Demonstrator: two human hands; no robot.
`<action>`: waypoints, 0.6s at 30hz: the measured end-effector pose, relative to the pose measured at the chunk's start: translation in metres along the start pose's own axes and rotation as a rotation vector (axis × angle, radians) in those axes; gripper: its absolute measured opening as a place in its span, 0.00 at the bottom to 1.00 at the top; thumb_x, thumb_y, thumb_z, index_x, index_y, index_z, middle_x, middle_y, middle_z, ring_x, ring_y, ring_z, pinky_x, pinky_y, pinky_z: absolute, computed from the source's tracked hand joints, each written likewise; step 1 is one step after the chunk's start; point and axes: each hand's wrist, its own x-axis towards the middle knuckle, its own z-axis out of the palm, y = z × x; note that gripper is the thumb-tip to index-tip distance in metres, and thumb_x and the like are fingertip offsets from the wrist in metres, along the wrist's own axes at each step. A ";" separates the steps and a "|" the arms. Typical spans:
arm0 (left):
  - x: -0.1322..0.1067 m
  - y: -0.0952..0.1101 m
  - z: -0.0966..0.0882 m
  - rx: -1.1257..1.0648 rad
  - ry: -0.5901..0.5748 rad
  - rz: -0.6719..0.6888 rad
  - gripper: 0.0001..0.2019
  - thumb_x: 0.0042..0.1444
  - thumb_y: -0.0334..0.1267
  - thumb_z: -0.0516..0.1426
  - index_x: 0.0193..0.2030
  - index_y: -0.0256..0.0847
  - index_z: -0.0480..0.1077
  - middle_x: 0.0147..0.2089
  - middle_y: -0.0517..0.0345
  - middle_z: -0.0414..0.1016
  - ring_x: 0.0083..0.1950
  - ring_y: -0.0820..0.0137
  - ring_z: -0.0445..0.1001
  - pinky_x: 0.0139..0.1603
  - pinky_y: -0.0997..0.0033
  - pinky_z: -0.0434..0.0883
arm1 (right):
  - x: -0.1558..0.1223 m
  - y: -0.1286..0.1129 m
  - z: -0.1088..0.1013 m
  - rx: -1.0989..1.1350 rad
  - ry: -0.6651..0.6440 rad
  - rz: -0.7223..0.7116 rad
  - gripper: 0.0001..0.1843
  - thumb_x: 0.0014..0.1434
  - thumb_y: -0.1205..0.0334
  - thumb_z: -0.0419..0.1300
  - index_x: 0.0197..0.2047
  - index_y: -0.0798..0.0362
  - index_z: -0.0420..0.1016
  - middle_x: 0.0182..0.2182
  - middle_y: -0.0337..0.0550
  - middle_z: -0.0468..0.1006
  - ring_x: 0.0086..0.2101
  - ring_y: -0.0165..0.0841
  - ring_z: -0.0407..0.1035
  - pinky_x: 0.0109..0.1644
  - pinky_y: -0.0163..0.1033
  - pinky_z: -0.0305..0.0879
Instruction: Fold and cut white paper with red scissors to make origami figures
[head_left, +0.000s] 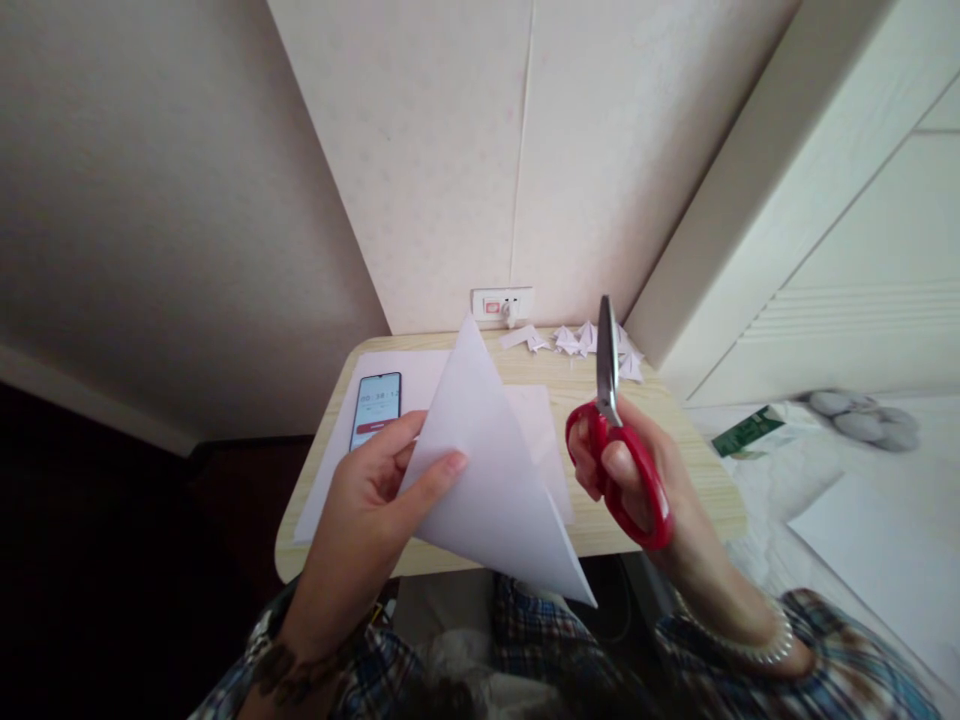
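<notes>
My left hand [367, 500] pinches a white sheet of paper folded into a triangle [491, 470], thumb on top, holding it up above a small wooden table [705, 480]. My right hand [637, 470] grips red-handled scissors [615, 440] with fingers through the loops. The blades point up and are closed, just right of the paper and apart from it.
On the table lie flat white sheets [405, 375], a phone [376, 408] with its screen lit, and several small folded paper pieces [592, 340] by the wall under a socket [502, 303]. A white cabinet [825, 220] stands right, with more paper [877, 560] below it.
</notes>
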 end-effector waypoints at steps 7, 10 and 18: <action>-0.001 0.002 0.003 -0.034 0.074 0.056 0.20 0.45 0.37 0.67 0.47 0.44 0.73 0.27 0.60 0.80 0.24 0.71 0.76 0.23 0.80 0.71 | -0.010 0.000 -0.002 -0.186 -0.236 0.077 0.24 0.61 0.35 0.46 0.32 0.48 0.61 0.30 0.37 0.60 0.31 0.32 0.56 0.37 0.39 0.58; -0.001 0.004 0.004 -0.027 0.056 0.092 0.28 0.47 0.36 0.65 0.57 0.48 0.67 0.31 0.59 0.82 0.26 0.69 0.77 0.24 0.77 0.73 | -0.013 -0.002 0.001 -0.176 -0.287 0.133 0.21 0.62 0.37 0.47 0.37 0.46 0.61 0.31 0.38 0.63 0.33 0.33 0.59 0.38 0.38 0.61; 0.000 -0.001 -0.008 0.322 0.110 0.283 0.05 0.52 0.36 0.62 0.32 0.50 0.80 0.39 0.63 0.82 0.42 0.67 0.76 0.44 0.71 0.70 | -0.010 -0.004 0.003 -0.063 -0.289 0.220 0.16 0.59 0.44 0.57 0.36 0.48 0.65 0.32 0.37 0.68 0.34 0.31 0.63 0.39 0.35 0.64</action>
